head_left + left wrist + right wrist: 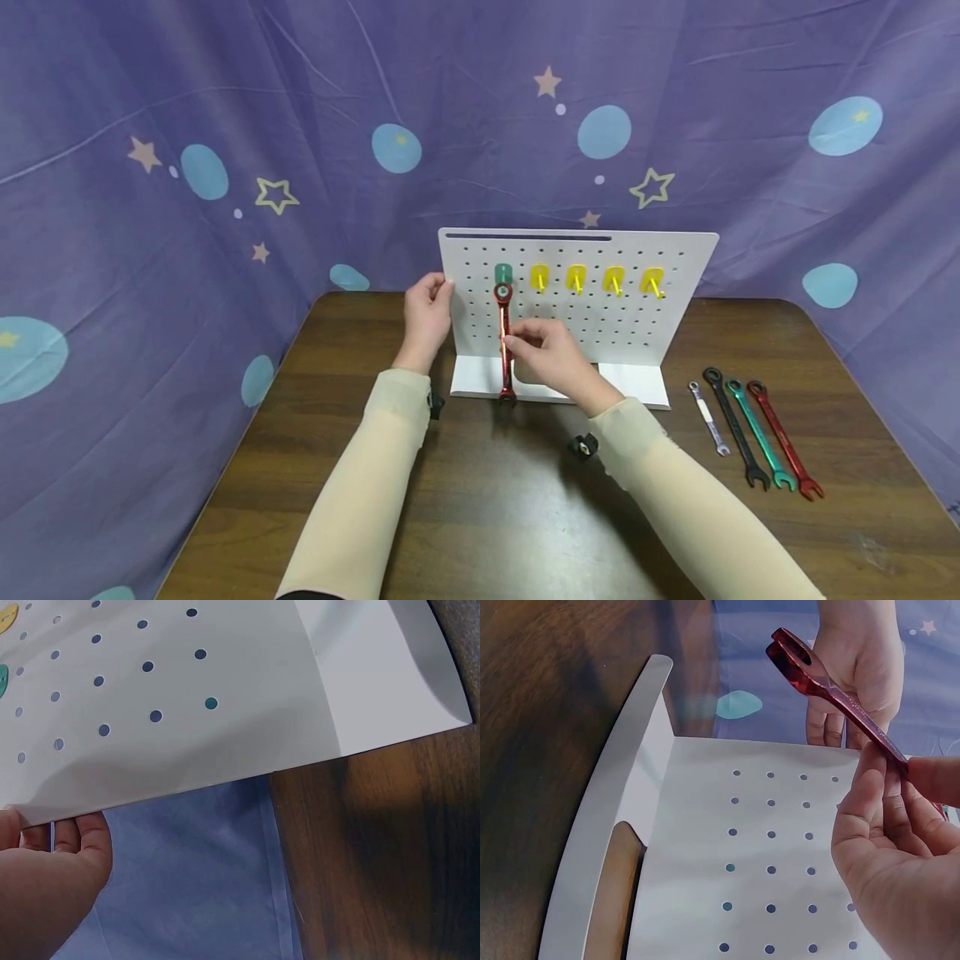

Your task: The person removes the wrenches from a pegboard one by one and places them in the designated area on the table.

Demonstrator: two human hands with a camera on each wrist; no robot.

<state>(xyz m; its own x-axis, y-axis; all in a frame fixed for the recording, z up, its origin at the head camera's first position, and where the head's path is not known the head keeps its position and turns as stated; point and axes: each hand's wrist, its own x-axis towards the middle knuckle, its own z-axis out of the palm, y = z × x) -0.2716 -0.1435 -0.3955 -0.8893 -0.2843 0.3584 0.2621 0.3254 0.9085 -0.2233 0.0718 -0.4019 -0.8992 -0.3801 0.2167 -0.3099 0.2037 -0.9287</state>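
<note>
A white pegboard stands upright on the table. My left hand grips its left edge, thumb in front and fingers behind, as the left wrist view shows. My right hand pinches the shank of a red combination wrench between thumb and fingers. The wrench's ring end points up, right at the green hook; whether it hangs on the hook I cannot tell. Down near the board's base is its open end, which juts toward the camera in the right wrist view.
Several yellow hooks line the board right of the green one. On the brown table, to the right, lie a small silver wrench, a black wrench, a green wrench and another red wrench. A purple curtain hangs behind.
</note>
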